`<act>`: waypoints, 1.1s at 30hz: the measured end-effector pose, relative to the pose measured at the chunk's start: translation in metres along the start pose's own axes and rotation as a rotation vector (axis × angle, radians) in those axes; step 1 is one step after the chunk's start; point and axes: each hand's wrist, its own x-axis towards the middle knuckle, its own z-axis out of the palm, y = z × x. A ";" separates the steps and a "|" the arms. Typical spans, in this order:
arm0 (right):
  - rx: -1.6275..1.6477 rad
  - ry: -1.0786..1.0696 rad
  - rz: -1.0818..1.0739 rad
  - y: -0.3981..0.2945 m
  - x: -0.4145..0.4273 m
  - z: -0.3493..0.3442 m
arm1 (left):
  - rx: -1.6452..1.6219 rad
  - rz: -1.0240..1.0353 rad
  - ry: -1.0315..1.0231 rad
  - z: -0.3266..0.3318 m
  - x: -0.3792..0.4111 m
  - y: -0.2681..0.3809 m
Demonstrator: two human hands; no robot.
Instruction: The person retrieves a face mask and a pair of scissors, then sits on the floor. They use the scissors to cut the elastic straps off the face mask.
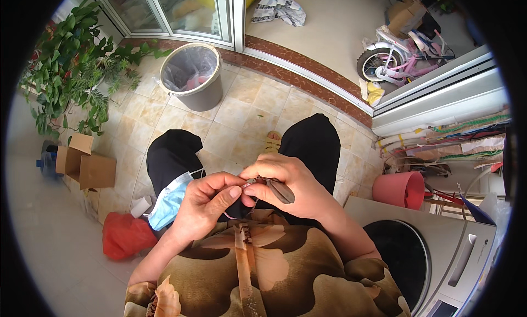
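My left hand (pixel 210 199) pinches a thin pink-and-white cord (pixel 246 185) between thumb and fingers, in front of my lap. Against it, fingertips almost meeting, my right hand (pixel 276 181) grips a brown-handled tool (pixel 282 191). The tool's working end is hidden by the fingers, so its kind is unclear. Part of the cord curves down below the hands over my dark trousers. On the thigh beside my left wrist lies a light-blue disposable face mask (pixel 169 202) with a white ear loop.
Ahead stands a grey bin (pixel 201 90) with a plastic liner. To the left are leafy potted plants (pixel 74 66), an open cardboard box (pixel 96 171) and a red plastic bag (pixel 125 236). A front-loading washing machine (pixel 440 234) and a pink bucket (pixel 397 189) are at the right.
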 end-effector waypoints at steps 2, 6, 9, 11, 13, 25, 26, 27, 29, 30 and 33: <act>-0.053 0.025 -0.007 0.001 -0.001 0.002 | -0.049 -0.002 -0.021 0.000 -0.002 0.001; -0.009 0.068 0.010 0.008 -0.003 -0.001 | -0.038 -0.062 -0.045 0.001 -0.004 0.004; 0.106 0.097 0.022 0.008 -0.005 -0.001 | -0.035 -0.066 0.001 0.003 -0.004 0.005; 0.165 0.155 0.010 0.007 -0.005 0.000 | 0.009 -0.079 0.071 0.004 -0.003 0.007; 0.151 0.231 -0.048 0.006 -0.005 0.003 | 0.110 -0.055 0.104 0.005 -0.003 0.008; 0.199 0.570 0.056 0.012 -0.020 -0.025 | 0.606 0.084 0.261 0.000 -0.012 0.011; 0.210 0.591 0.033 0.013 -0.021 -0.028 | 0.635 0.079 0.254 -0.002 -0.013 0.013; 0.214 0.618 0.043 0.015 -0.021 -0.031 | 0.665 0.065 0.259 -0.002 -0.015 0.014; 0.266 0.636 0.046 0.016 -0.022 -0.030 | 0.624 0.053 0.276 -0.002 -0.016 0.014; 0.264 0.632 0.027 0.017 -0.023 -0.030 | 0.611 0.052 0.291 -0.002 -0.016 0.014; 0.331 0.554 0.056 0.018 -0.024 -0.028 | 0.452 0.008 0.304 0.000 -0.014 0.009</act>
